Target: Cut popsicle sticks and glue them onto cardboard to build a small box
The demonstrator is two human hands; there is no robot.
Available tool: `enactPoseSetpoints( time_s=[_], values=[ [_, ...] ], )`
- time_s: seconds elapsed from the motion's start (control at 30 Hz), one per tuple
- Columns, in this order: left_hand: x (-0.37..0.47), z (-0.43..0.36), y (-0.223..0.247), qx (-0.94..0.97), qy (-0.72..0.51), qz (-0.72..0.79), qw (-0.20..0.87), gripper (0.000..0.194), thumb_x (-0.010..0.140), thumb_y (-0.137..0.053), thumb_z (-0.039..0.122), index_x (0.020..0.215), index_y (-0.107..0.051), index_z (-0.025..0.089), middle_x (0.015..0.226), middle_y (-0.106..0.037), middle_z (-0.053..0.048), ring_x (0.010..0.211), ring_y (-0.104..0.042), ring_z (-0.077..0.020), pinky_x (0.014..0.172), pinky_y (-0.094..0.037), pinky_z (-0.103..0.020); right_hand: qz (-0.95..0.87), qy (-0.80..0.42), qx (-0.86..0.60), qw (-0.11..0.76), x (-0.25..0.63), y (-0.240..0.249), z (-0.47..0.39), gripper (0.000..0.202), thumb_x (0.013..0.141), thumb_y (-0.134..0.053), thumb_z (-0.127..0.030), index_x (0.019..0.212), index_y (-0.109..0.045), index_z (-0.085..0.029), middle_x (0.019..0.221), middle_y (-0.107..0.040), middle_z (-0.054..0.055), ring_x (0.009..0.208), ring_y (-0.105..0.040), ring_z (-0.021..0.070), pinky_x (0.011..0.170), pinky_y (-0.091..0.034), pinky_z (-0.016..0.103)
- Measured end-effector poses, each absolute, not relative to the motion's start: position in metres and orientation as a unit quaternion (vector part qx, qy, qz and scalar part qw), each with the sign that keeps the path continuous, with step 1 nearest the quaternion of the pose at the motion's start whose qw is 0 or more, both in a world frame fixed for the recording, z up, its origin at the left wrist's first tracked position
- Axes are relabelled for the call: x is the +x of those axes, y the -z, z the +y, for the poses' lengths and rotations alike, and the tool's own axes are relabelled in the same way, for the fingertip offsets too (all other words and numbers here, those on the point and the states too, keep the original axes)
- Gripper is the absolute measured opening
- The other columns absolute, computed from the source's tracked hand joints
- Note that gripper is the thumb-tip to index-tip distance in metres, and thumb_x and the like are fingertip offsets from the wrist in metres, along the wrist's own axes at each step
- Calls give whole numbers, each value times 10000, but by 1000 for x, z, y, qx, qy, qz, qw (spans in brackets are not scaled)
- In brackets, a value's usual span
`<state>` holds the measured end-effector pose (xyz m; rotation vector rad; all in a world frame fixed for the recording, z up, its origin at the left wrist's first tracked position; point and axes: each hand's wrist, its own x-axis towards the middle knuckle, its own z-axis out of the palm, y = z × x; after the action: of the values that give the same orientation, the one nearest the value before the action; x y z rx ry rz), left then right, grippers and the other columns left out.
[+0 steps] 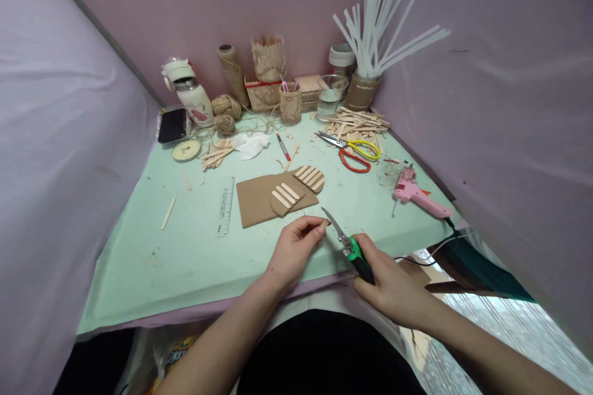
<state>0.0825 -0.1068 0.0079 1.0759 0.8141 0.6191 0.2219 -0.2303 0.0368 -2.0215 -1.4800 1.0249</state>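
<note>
My right hand (377, 265) is closed around the green and black handles of the pruning shears (353, 252). The blades point up and to the left, close to my left fingertips. My left hand (301, 244) pinches a small piece of wooden stick (325, 226) between thumb and forefinger, just left of the blades. Beyond my hands lies a brown cardboard sheet (254, 203). On it rests a rounded cardboard piece (283, 199) with several pale sticks across it, and a second striped rounded piece (309, 179) overlaps the sheet's far right corner.
A clear ruler (225, 207) lies left of the cardboard. Red and yellow scissors (354, 154) lie before a pile of wooden sticks (356, 123). At the right edge sits a pink glue gun (419, 194) with its cord. Glue sticks (375, 31), twine (227, 108) and a bottle (194, 99) stand behind.
</note>
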Motion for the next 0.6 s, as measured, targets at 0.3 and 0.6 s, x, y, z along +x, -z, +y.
enactPoseSetpoints(
  time_s=[0.3, 0.6],
  values=[
    [81, -103, -4, 478, -283, 360, 749, 118, 731, -705, 242, 799, -719, 146, 842, -694, -40, 816, -584, -157, 809, -436, -280, -576, -343, -722, 173, 226, -53, -227, 359, 720, -505, -162, 1069, -442, -212, 958, -573, 46, 774, -554, 205, 701, -407, 323],
    [77, -102, -3, 511, -269, 349, 738, 112, 758, -684, 246, 785, -719, 142, 846, -701, -45, 834, -596, -170, 845, -444, -295, -586, -342, -718, 153, 224, -51, -227, 312, 731, -496, -157, 1028, -421, -217, 947, -537, 43, 785, -533, 205, 694, -391, 328]
  ],
)
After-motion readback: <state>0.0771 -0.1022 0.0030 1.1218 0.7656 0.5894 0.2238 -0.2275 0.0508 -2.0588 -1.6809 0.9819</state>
